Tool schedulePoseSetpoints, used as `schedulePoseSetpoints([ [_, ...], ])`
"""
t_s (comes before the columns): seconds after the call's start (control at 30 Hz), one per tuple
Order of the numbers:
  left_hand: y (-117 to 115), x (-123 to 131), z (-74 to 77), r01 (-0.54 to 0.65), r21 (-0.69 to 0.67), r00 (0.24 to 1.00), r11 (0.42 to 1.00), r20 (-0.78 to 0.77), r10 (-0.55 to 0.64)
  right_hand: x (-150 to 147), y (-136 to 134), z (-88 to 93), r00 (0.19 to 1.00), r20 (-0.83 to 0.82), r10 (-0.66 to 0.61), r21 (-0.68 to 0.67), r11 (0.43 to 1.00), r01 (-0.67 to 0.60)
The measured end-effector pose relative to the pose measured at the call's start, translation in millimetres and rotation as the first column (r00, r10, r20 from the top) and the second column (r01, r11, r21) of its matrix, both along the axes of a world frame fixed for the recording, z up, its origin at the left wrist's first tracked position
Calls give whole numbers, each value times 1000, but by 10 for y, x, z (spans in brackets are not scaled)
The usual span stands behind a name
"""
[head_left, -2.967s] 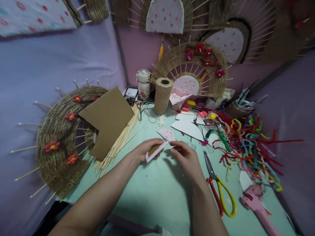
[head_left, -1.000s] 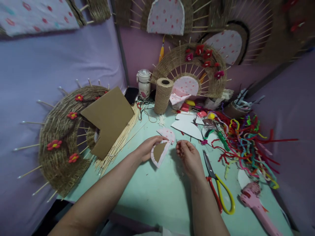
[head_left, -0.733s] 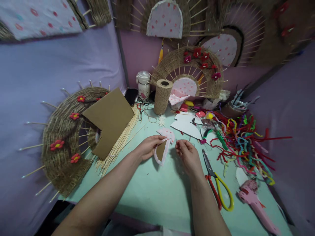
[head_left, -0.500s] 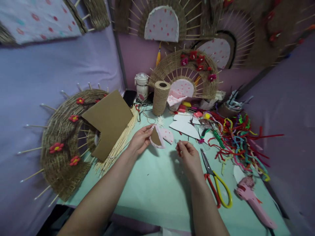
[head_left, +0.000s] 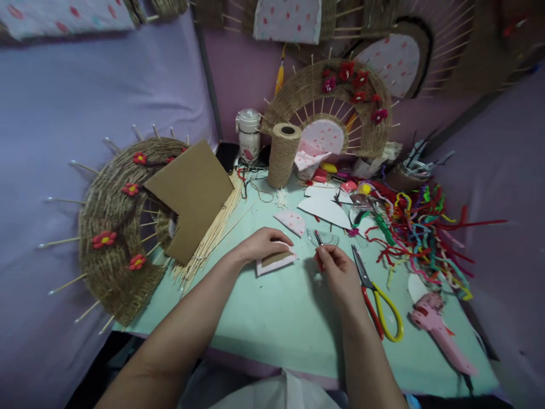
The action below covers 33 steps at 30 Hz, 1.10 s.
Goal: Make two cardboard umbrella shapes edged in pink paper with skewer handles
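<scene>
My left hand (head_left: pixel 266 243) is over a small brown cardboard piece with a folded pink-white fabric edge (head_left: pixel 276 267), its fingers curled along the upper side. The piece lies low at the table top. A slim pen (head_left: pixel 318 237) with a dark and reddish barrel is pinched in my right hand (head_left: pixel 334 264), tip pointing up and away. Just behind that hand is a clear protractor (head_left: pixel 330 238), partly covered by the pen and fingers. Between the hands and farther back rests a dotted pink fabric half-circle (head_left: pixel 292 221).
Scissors (head_left: pixel 377 301) with red and yellow handles lie right of my right hand, and a pink glue gun (head_left: pixel 443 335) beyond. Colourful pipe cleaners (head_left: pixel 421 233) heap at the right. A twine spool (head_left: pixel 284 156), white cutouts (head_left: pixel 326 211), sticks (head_left: pixel 208 244) and brown cardboard (head_left: pixel 196 199) stand or lie behind.
My left hand has lowered and turned the fabric-edged cardboard piece toward the table. My right hand now shows a pen, and the protractor lies visible behind it. The view has tilted down slightly.
</scene>
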<state>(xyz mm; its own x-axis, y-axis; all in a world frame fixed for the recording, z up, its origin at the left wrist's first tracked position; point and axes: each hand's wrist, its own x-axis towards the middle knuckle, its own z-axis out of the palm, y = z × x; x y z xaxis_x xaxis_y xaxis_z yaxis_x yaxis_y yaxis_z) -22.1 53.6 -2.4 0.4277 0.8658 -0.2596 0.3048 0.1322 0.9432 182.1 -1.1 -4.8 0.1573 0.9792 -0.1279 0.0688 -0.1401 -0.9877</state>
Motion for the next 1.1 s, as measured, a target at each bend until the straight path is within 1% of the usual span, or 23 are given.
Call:
schedulePoseSetpoints([
  [0.07,-22,13,27,80,96,996,992,-36,-77,30,-2,-19,1000,-8,-13,12,1000,14],
  [0.17,-56,40,51,137,143,991,980,-23,-135,66,2,-14,999,29,-29,30,999,28],
  [0.23,-72,61,42,139,150,990,979,-3,-140,90,26,2,996,78,-44,46,998,40],
  [0.3,-75,81,18,107,152,994,982,21,-112,112,82,23,990,125,-60,68,996,51],
  [0.37,-62,97,-6,31,144,998,989,54,-40,119,180,47,983,170,-70,96,994,54],
  [0.43,-33,105,-21,-97,148,992,984,88,85,93,314,70,948,314,-48,144,990,2],
  [0.47,-14,106,-25,-180,157,981,971,107,164,61,391,78,905,425,-22,168,984,-55],
  [0.53,27,99,-26,-342,169,934,924,164,316,-39,550,83,754,656,38,173,964,-200],
  [0.57,47,92,-25,-409,161,905,898,197,376,-102,626,77,679,731,66,153,954,-257],
  [0.6,64,83,-25,-460,143,877,876,228,423,-171,696,66,631,770,89,127,949,-289],
  [0.63,78,74,-24,-496,123,853,859,253,456,-239,758,49,608,787,107,107,946,-305],
  [0.67,89,65,-24,-520,106,836,848,269,479,-303,810,29,600,791,119,91,947,-309],
  [0.73,98,49,-21,-548,86,815,832,281,507,-403,882,-15,615,777,133,77,950,-302],
  [0.83,92,40,-1,-571,82,798,817,289,529,-451,902,-35,644,754,132,76,956,-285],
  [0.87,88,39,11,-586,78,787,806,292,544,-439,883,-19,686,715,134,81,959,-272],
  [0.93,84,38,36,-631,60,749,774,306,587,-376,811,51,830,533,166,74,968,-241],
  [0.97,84,38,47,-655,44,725,754,316,612,-329,761,98,900,386,205,49,969,-242],
  [1.0,85,37,55,-677,29,702,736,328,632,-276,706,149,949,186,253,3,966,-258],
  [1.03,87,35,59,-690,14,684,723,340,646,-219,648,197,954,-16,298,-50,953,-299],
  [1.07,89,34,59,-698,-2,670,716,351,654,-162,591,238,916,-237,323,-109,928,-355],
  [1.1,91,34,56,-698,-20,662,716,361,657,-109,538,268,858,-399,322,-150,901,-408],
])
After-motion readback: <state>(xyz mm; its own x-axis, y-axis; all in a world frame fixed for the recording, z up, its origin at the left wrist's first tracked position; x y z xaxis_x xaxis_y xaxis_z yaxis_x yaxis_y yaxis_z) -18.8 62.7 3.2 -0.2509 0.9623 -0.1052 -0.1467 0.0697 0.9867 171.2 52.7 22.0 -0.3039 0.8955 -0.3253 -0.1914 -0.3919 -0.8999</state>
